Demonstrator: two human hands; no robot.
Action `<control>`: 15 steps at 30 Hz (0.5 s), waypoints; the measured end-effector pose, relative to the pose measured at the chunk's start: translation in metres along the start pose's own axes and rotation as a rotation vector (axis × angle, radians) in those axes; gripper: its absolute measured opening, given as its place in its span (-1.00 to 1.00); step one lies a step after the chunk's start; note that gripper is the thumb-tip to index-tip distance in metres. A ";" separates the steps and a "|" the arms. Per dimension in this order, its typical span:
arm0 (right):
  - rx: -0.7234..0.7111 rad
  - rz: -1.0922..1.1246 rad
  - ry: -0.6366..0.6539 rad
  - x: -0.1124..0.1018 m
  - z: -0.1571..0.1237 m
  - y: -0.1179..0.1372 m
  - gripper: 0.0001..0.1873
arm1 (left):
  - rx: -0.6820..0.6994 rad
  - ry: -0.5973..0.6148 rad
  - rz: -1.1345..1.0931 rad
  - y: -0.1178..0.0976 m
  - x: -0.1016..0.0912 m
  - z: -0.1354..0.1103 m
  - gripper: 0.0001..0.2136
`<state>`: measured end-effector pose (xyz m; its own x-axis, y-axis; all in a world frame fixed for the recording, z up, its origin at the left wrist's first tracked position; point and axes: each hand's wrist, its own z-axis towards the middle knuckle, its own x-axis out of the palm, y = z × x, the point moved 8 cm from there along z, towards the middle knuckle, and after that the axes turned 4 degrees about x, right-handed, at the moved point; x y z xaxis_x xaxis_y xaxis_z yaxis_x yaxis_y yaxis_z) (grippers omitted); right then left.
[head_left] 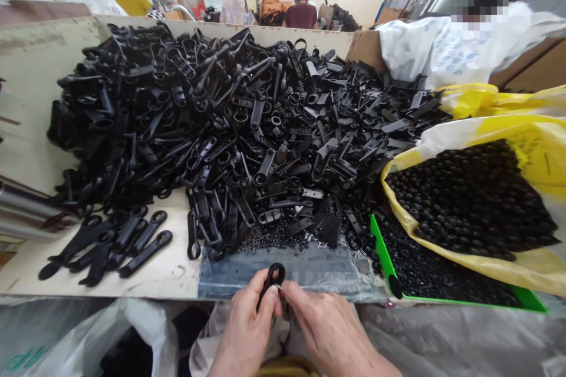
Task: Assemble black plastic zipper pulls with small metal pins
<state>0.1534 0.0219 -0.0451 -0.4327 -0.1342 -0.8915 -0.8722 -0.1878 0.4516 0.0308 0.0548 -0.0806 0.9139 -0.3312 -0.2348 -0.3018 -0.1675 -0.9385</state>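
My left hand (247,321) is closed round a black plastic ring-ended handle piece (273,278), held upright at the table's near edge. My right hand (321,321) pinches something small against the same piece just below its ring. Its fingers are pressed together, and what they hold is too small to name. Beyond the hands lies a huge heap of the same black handle pieces (230,123) spread across the worktable (26,100). A patch of small dark pins or screws (274,238) lies on a grey cloth (318,274) directly ahead.
A yellow sack (537,156) of small black round parts sits right, over a green tray (381,253) with more. Several loose handles (110,244) lie left, beside a metal tube (22,209). Plastic bags (88,336) hang below the table. Other people work behind and at right.
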 end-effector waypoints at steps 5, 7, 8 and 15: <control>0.084 -0.149 0.099 0.005 0.005 0.000 -0.85 | 0.009 -0.140 -0.041 0.010 -0.002 -0.004 -0.68; 0.155 -0.199 0.187 0.009 0.006 -0.002 -0.85 | -0.005 -0.119 -0.063 0.014 0.000 -0.004 -0.65; 0.187 -0.216 0.236 0.011 0.007 -0.002 -0.85 | -0.013 -0.105 -0.074 0.015 0.002 -0.003 -0.65; 0.300 -0.262 0.403 0.012 0.017 0.004 -0.71 | 0.011 -0.074 -0.031 0.017 0.002 0.001 -0.67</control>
<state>0.1408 0.0359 -0.0548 -0.1230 -0.4922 -0.8617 -0.9908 0.0118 0.1347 0.0280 0.0516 -0.0977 0.9404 -0.2564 -0.2233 -0.2704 -0.1658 -0.9484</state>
